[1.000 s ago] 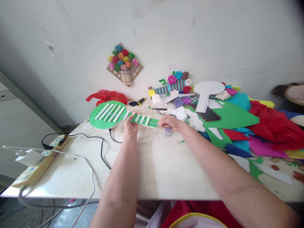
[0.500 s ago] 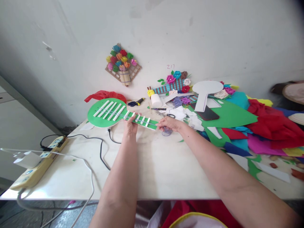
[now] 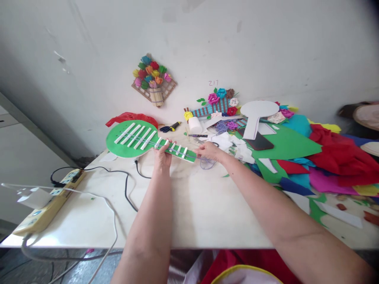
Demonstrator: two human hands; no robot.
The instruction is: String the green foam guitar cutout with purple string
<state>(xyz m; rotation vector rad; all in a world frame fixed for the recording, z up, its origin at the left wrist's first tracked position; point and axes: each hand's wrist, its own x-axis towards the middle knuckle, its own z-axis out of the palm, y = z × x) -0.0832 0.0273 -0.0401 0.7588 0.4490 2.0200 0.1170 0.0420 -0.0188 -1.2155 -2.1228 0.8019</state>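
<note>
A green guitar-shaped craft piece (image 3: 114, 137) is held just over the table, its round body to the left and its neck pointing right. White strips (image 3: 130, 134) cross it, and purple string (image 3: 134, 138) runs along its length over them. My left hand (image 3: 162, 154) is wrapped round the neck near the body, thumb on top. At the neck's right end, my right hand (image 3: 207, 152) has its fingers pinched on the string. A loose loop of the same string hangs below that hand. The fingertips of the left hand are partly hidden behind the neck.
Scissors (image 3: 214, 144), a pen (image 3: 198, 135), pliers (image 3: 170, 127) and a white roll (image 3: 195, 125) lie behind my hands. Paper scraps, green sheets and red crepe paper (image 3: 337, 154) cover the right side. A power strip (image 3: 50, 201) with cables stands at the left edge.
The round body has shifted slightly left and up, tilting the piece a little. My right hand stays at the neck's end, and the hanging string loop looks more spread.
</note>
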